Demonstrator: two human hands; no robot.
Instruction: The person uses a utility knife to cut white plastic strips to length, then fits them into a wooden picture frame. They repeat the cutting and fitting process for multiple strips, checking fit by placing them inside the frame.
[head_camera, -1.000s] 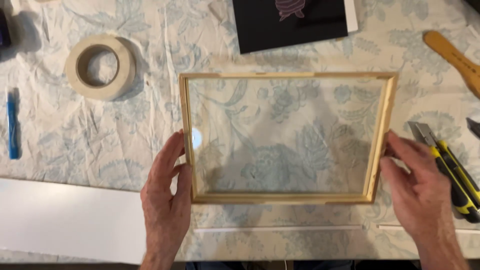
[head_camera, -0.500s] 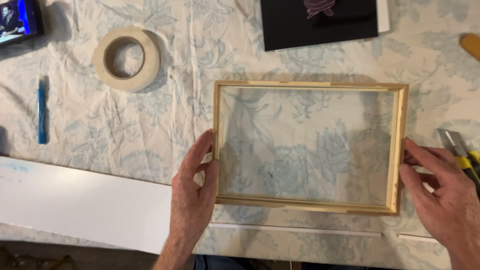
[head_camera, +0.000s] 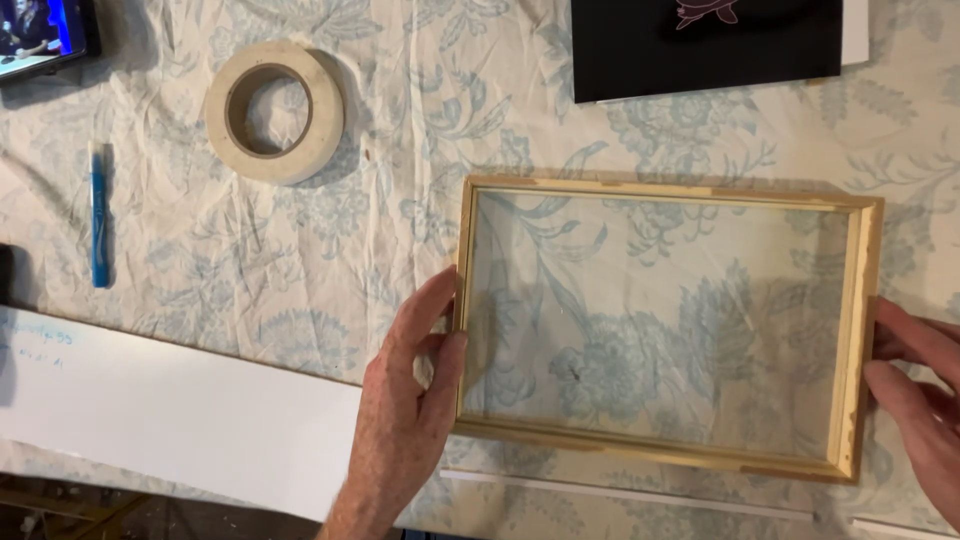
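viewpoint: one head-worn camera, looking straight down onto the cloth-covered table
distance: close, the wooden frame filled much of the right half
edges: right hand was cut off at the picture's right border
shared views: only one view

We're looking down on a table under a creased white cloth printed with pale blue flowers.

Along its near edge we see a long white board, and beneath that a dark strip of floor. At top left we catch a corner of a lit screen; the light lies soft and even.
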